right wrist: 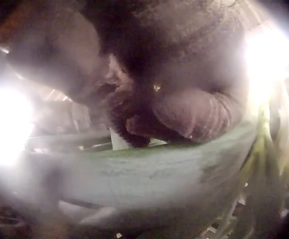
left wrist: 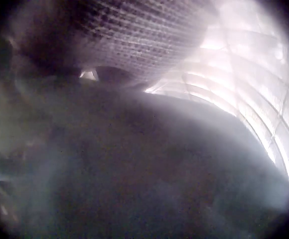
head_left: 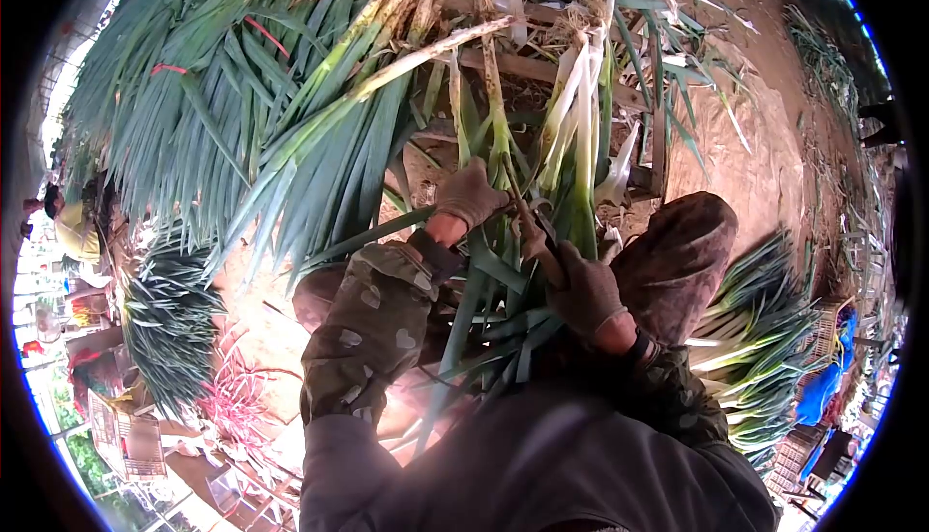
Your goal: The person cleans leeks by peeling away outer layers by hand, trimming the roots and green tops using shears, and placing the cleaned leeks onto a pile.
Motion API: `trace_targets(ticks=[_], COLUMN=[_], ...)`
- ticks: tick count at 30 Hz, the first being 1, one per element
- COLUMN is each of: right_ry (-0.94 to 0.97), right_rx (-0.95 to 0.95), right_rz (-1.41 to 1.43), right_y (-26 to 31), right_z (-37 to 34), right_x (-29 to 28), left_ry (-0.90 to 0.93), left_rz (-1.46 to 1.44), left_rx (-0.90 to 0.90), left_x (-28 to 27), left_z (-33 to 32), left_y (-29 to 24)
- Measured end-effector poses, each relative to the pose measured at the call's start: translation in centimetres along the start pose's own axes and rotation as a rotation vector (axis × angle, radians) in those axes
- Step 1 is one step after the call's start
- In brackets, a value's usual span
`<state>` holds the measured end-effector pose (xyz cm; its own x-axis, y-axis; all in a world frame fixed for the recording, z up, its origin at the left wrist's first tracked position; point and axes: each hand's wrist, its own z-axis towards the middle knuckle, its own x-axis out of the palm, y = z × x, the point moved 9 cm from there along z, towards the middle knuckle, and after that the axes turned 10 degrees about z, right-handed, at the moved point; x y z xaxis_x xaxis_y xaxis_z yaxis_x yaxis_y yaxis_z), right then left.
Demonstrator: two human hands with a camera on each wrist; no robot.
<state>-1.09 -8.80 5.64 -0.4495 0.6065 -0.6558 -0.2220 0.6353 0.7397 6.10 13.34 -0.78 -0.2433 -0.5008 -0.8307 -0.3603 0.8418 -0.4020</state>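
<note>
My left hand (head_left: 469,195), in a knit glove, grips green onion stalks (head_left: 497,135) that stand between my knees with their leaves hanging toward my body. Just to its right my gloved right hand (head_left: 587,292) holds a long brown strip (head_left: 533,232) that slants up against the stalks. Whether the strip is a dry leaf or a tool, I cannot tell. Paler green onions (head_left: 584,140) with roots lie right beyond that hand. A broad blurred leaf (left wrist: 159,164) fills the left wrist view under the glove. In the right wrist view, curled fingers (right wrist: 192,112) sit over a green leaf (right wrist: 134,179).
A big heap of green onions (head_left: 223,96) lies at the front left, with red ties among it. Smaller piles lie at the left (head_left: 169,319) and right (head_left: 755,358). Pink strings (head_left: 237,392) are on the ground. A wooden frame (head_left: 660,135) stands before me; another person (head_left: 75,227) is far left.
</note>
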Motion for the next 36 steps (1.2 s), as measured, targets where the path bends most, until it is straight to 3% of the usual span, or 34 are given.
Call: trace_targets(ticks=[5,14,17,21,32,36], right_ry=[0.025,0.067,0.067,0.096,0.099,0.053], right_rx=[0.083,-0.004,0.052,0.082,0.074,0.096], right_rz=[-0.067,-0.142,-0.177,-0.213,-0.258,-0.261], right_y=[-0.9,-0.3,-0.5,0.1,0.0,-1.1], right_z=[3.1,10.0,12.1,12.9,21.4,23.9], right_x=[0.2,0.8,1.0,0.0,0.2,0.2], left_ry=[-0.008,-0.040,-0.030,0.024,0.140,0.161], left_rz=[-0.005,-0.043,-0.097,-0.058,-0.414,-0.410], left_rx=[0.032,0.058,0.133,0.085,0.166,0.150], left_x=[1.3,0.5,0.3,-0.2,0.3,-0.5], left_z=[0.9,0.5,0.3,0.2,0.8,0.2], left_y=[0.7,0.7,0.9,1.3,2.5,2.3])
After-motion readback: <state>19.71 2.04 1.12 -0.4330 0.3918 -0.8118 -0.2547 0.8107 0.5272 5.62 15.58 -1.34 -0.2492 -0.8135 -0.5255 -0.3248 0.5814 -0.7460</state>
